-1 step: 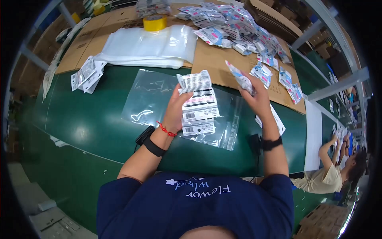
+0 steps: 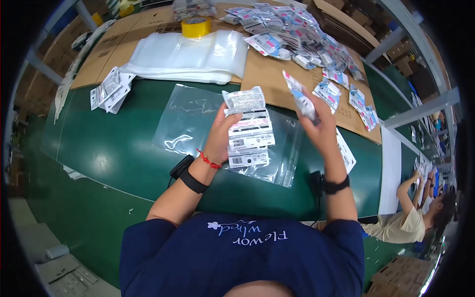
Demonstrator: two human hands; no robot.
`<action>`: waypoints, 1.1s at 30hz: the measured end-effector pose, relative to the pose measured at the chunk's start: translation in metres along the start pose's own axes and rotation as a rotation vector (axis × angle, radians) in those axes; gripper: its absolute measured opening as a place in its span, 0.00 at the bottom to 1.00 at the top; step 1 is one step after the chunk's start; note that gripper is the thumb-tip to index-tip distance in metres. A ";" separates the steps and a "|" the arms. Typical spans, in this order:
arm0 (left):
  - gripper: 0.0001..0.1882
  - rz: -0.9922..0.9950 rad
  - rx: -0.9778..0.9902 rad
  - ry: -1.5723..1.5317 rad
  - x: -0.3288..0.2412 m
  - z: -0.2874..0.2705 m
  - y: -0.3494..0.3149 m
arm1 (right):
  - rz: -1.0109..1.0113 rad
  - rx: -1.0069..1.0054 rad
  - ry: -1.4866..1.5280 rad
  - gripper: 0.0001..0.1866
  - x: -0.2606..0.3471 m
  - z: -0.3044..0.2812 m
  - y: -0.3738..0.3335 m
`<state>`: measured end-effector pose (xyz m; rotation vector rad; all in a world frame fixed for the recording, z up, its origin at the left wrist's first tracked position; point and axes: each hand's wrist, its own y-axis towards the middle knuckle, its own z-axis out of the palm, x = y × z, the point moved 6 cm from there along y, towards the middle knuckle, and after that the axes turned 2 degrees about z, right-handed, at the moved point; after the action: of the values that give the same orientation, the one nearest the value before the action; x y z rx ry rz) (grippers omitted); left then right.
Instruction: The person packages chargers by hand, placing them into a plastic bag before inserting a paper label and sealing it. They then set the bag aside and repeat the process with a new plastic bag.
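My left hand (image 2: 218,129) is closed on the left edge of an overlapping row of small printed packets (image 2: 251,127), thumb on top. Their white sides with black text and barcodes face up. Beneath them a clear plastic bag (image 2: 184,116) lies flat on the green table. Off to the right, my right hand (image 2: 319,119) grips a single white, blue and pink packet (image 2: 300,99) between thumb and fingers, held apart from the row. White printed cards (image 2: 345,151) lie partly hidden behind my right wrist.
A big heap of packets (image 2: 292,29) covers the cardboard (image 2: 269,76) at the back right, with several loose ones nearer. Stacked clear bags (image 2: 183,57) sit at the back under a yellow tape roll (image 2: 196,27). Cards (image 2: 113,91) lie left. Another person (image 2: 408,218) works far right.
My right hand has turned slightly, and its packet stands a little more upright. The left hand and the row of packets look nearly the same.
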<state>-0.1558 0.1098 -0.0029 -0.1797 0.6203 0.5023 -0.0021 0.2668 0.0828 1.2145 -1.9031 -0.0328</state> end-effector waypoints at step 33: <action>0.07 0.545 0.386 1.777 0.063 0.046 -0.008 | 0.693 0.024 0.691 0.22 -0.061 -0.035 -0.063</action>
<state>-0.0842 0.1418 -0.0036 -0.0400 2.5284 0.6492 0.0768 0.2936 0.0383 0.4240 -1.5870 0.6895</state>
